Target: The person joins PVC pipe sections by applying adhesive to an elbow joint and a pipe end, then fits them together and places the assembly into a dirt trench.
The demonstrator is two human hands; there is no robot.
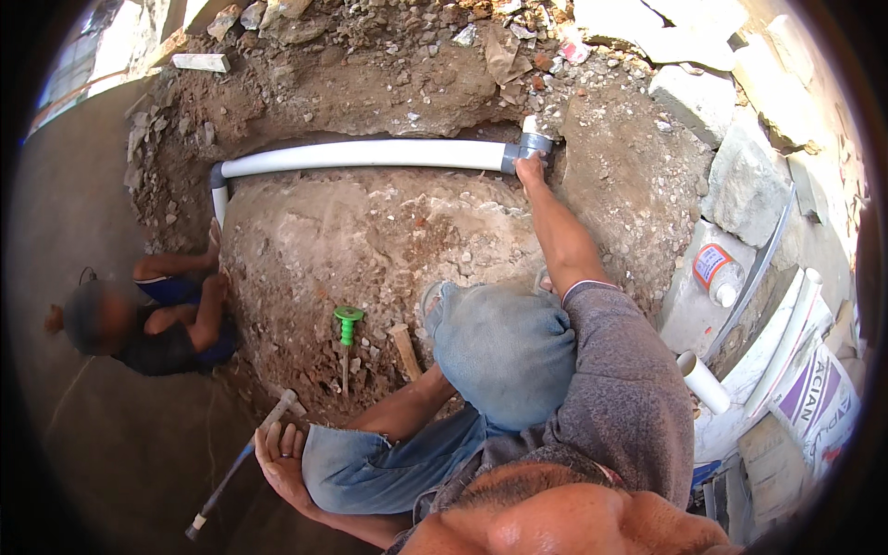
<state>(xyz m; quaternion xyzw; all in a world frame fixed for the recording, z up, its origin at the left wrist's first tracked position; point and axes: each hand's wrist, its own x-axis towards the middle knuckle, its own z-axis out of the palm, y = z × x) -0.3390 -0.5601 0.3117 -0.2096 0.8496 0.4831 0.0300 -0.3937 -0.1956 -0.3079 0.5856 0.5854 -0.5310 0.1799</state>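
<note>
At the far side of the dug trench, my right hand (530, 169) is closed on a grey tee fitting (534, 148). A long white pipe (370, 154) runs leftward from this fitting to a grey elbow (217, 174), where a short white pipe (220, 202) turns toward me. My left hand (284, 455) is by my bent left knee, fingers apart, its palm hidden. Right beside its fingers lies a hammer-like tool (222, 486) with a long handle. A chisel (346, 347) with a green hand guard stands in the soil between my knees and the co-worker.
A co-worker (176, 314) crouches at the left, one hand near the short pipe. A wooden handle (404, 350) leans by my shin. On the right are stone blocks (749, 180), a clear bottle (720, 273), a loose pipe piece (703, 381) and a printed sack (814, 402). Rubble (370, 37) lines the far bank.
</note>
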